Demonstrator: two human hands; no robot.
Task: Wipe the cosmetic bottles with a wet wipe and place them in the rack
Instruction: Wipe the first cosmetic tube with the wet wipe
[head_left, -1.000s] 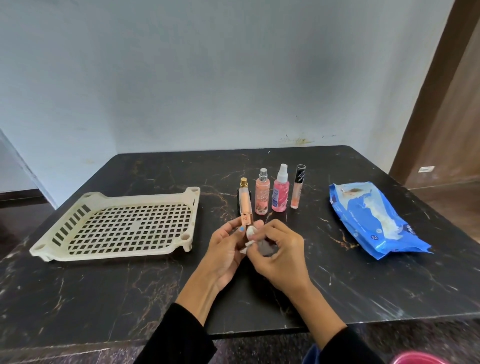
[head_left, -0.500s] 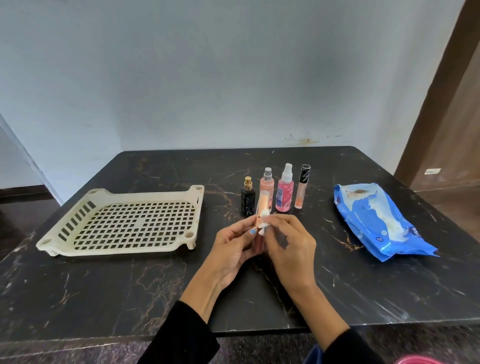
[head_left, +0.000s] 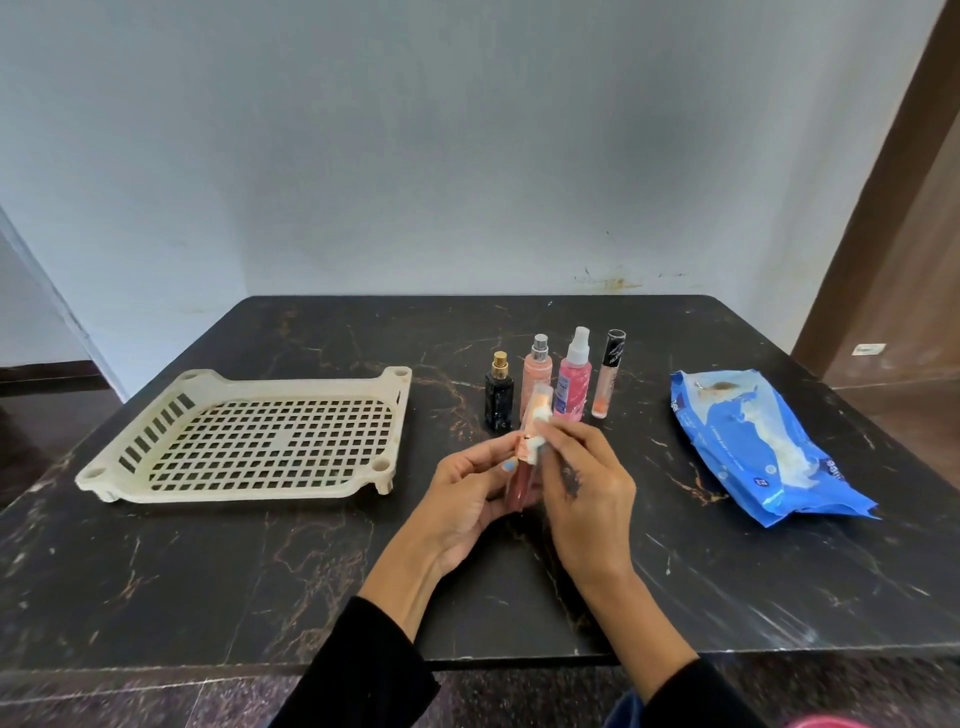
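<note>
A: What sits on the black marble worktop (head_left: 208, 571)?
B: A cream rack (head_left: 249, 441) at left, a blue wipe pack (head_left: 763, 447) at right — four bottles (head_left: 574, 382) upright between them.
A: And the hands?
B: Left hand (head_left: 467, 504) has its grip curled round a pink tube (head_left: 522, 467); right hand (head_left: 587, 488) pinches a white wipe (head_left: 540, 423) against the tube's upper part.

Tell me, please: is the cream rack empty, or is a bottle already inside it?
Empty. The rack shows only its bare grid; four bottles stand on the table beside it.
</note>
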